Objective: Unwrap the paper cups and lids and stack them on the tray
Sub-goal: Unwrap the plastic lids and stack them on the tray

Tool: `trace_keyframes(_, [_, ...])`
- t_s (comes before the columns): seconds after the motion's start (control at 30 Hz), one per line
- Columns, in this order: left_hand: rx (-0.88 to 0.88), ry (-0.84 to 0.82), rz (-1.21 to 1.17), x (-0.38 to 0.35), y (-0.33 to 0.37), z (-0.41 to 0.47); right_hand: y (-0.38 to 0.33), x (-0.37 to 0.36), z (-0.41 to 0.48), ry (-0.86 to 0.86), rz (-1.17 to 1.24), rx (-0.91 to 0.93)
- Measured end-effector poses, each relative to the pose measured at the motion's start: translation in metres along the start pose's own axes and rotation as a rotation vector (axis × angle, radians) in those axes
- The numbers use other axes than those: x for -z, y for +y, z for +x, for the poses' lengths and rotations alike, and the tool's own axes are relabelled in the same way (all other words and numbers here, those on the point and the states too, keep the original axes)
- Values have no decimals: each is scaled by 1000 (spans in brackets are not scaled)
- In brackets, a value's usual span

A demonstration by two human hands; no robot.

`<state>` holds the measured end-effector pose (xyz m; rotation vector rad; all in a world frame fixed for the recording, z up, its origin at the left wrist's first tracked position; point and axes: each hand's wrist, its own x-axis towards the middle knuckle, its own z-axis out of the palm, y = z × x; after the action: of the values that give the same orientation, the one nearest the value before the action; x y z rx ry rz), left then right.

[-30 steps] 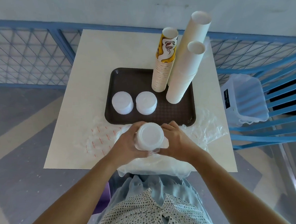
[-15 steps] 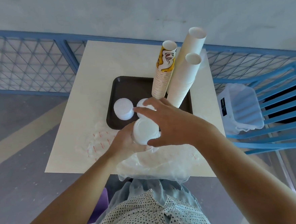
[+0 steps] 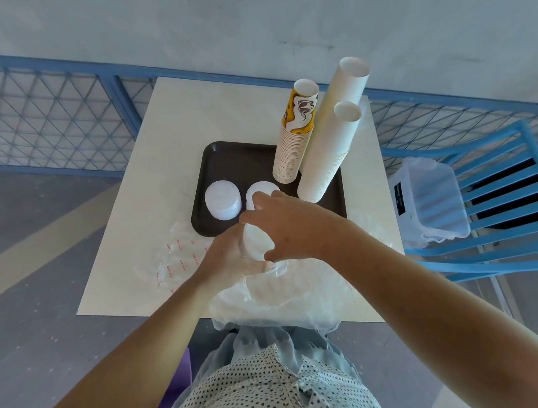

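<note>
Head view: a held lid stack (image 3: 256, 241) of white plastic lids is gripped at the near edge of a dark brown tray (image 3: 226, 162) on the cream table (image 3: 191, 120). The left hand (image 3: 224, 261) is wrapped round its left side with the fingers curled on it. A clear plastic wrapper (image 3: 284, 298) is bunched below the stack and spills over the near table edge. The right hand (image 3: 295, 227) is laid over the stack from the right. Its fingers (image 3: 252, 216) are curved across the top and the thumb is pressed to the near side, so the stack is clamped between them.

On the left half of the tray, a left lid stack (image 3: 222, 199) and a right lid stack (image 3: 262, 188) are set side by side. On the right half, a printed cup stack (image 3: 295, 141), a tall white cup stack (image 3: 340, 103) and a shorter white cup stack (image 3: 328, 158) are crowded together. A red-printed wrapper (image 3: 176, 261) is spread on the table left of the hands. A clear plastic bin (image 3: 429, 199) is seen on a blue chair (image 3: 515, 186) at the right.
</note>
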<state>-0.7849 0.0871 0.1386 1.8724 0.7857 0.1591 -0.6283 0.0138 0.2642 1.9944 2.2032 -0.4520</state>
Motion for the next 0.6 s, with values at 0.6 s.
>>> trace_keyframes(0.6, [-21,-4,-57,5,-1,0,9,31,-3,80,67,-31])
